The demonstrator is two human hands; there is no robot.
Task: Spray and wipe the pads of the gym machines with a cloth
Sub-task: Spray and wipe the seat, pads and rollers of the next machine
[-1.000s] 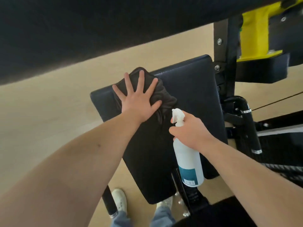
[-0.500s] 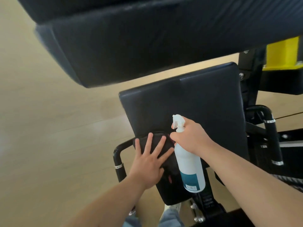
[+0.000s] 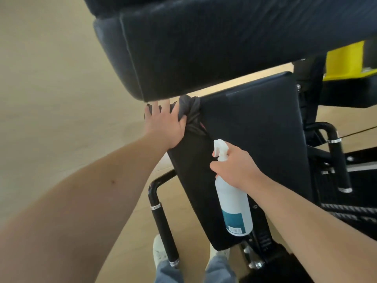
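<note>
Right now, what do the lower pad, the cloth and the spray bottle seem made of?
Lower pad: probably vinyl or leatherette, dark, with a slight sheen. Cloth: soft dark fabric, bunched into folds. Spray bottle: apparently smooth whitish plastic, slightly translucent.

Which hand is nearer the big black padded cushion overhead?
Left. The left hand presses a dark grey cloth right under the black cushion; the right hand holds a white spray bottle farther below.

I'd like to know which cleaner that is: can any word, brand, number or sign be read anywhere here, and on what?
spray bottle in the right hand: its teal label carries a barcode, but print and digits are too blurred to read.
Elsewhere: no text shows.
</note>
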